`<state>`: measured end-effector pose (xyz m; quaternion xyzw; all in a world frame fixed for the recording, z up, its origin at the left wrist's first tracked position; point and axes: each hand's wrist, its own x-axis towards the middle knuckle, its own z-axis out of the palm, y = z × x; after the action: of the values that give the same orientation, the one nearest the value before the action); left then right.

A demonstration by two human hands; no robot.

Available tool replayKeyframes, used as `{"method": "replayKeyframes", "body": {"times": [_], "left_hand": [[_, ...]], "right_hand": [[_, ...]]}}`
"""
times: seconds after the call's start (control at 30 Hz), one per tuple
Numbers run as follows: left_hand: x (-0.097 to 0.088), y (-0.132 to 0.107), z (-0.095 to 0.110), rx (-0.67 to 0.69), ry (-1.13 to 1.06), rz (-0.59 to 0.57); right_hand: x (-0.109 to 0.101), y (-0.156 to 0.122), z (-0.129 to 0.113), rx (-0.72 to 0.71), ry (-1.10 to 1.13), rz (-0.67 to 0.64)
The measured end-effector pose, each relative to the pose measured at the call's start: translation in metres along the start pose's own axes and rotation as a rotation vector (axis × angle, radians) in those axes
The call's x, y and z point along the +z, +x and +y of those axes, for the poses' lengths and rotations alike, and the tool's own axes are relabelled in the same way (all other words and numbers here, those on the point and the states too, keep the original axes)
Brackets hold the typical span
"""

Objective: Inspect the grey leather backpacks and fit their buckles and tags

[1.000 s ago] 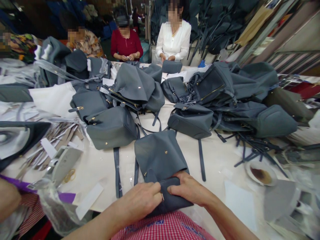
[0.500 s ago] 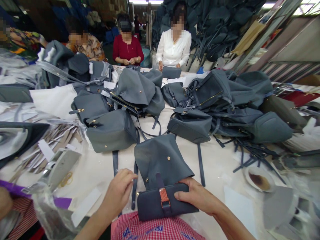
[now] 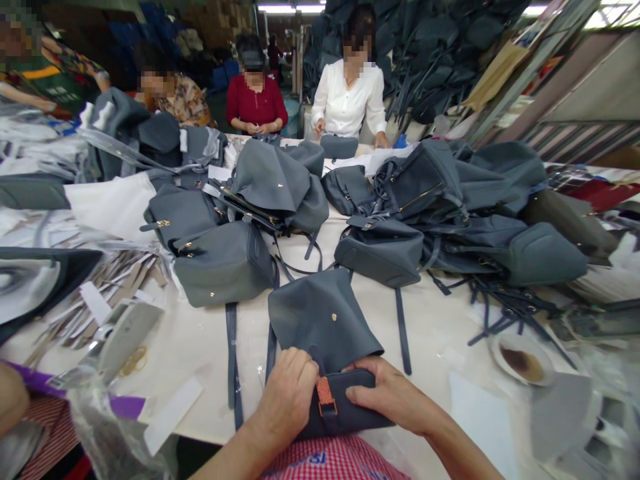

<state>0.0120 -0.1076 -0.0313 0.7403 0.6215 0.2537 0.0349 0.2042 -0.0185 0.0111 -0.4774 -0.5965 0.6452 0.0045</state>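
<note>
Noted: left hand [image 3: 287, 393] clenches the folded grey leather pouch [image 3: 353, 407] beside its orange-backed strap [image 3: 326, 397]; right hand [image 3: 393, 393] grasps the far end. Pouch sits at the table [image 3: 435, 333] edge, against the grey backpack [image 3: 323, 317]. Firm two-handed hold keeps the strap square.

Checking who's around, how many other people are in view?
6: patterned top far left, floral blouse, red top, white blouse, one distant behind, a forearm lower left; more may be hidden.

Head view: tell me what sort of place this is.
Probably a bag factory: a long table covered with grey backpacks, a heap of backpacks behind it, and co-workers working along it.
</note>
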Motion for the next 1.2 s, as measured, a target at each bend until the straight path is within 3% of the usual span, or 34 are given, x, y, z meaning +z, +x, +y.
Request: {"method": "replayKeyframes", "body": {"times": [0.17,0.27,0.3,0.37,0.43,0.53,0.77,0.87,0.97,1.07,1.13,1.2], "left_hand": [[-0.014,0.016,-0.061,-0.334,0.126,0.018],[-0.028,0.015,-0.087,-0.572,0.251,-0.232],[-0.031,0.013,-0.091,-0.616,0.299,-0.334],[-0.036,0.007,-0.093,-0.576,0.378,-0.465],[-0.036,0.001,-0.089,-0.516,0.409,-0.533],[-0.028,-0.01,-0.079,-0.607,0.353,-0.61],[-0.003,-0.023,-0.078,-0.571,0.194,-0.585],[-0.001,-0.011,-0.087,-0.477,0.251,-0.369],[0.009,0.014,-0.094,-0.409,0.138,-0.202],[0.03,0.045,-0.096,-0.485,-0.084,-0.277],[0.042,0.061,-0.094,-0.544,-0.149,-0.338],[0.048,0.07,-0.094,-0.562,-0.163,-0.362]], "right_hand": [[-0.003,0.001,0.004,0.047,0.084,-0.028],[-0.006,0.0,0.005,0.03,0.04,-0.003],[-0.008,0.0,0.006,0.035,0.023,0.008],[-0.012,-0.002,0.006,0.053,-0.004,0.033],[-0.02,-0.003,0.007,0.062,-0.033,0.055],[-0.039,-0.005,0.006,0.039,-0.102,0.063],[-0.1,0.002,0.013,-0.068,-0.465,0.121],[-0.113,0.005,0.014,-0.179,-0.486,0.107],[-0.113,0.006,0.007,-0.243,-0.465,0.119],[-0.104,0.009,0.001,-0.299,-0.444,0.22],[-0.096,0.012,0.005,-0.316,-0.428,0.36],[-0.086,0.016,0.024,-0.325,-0.384,0.582]]}}
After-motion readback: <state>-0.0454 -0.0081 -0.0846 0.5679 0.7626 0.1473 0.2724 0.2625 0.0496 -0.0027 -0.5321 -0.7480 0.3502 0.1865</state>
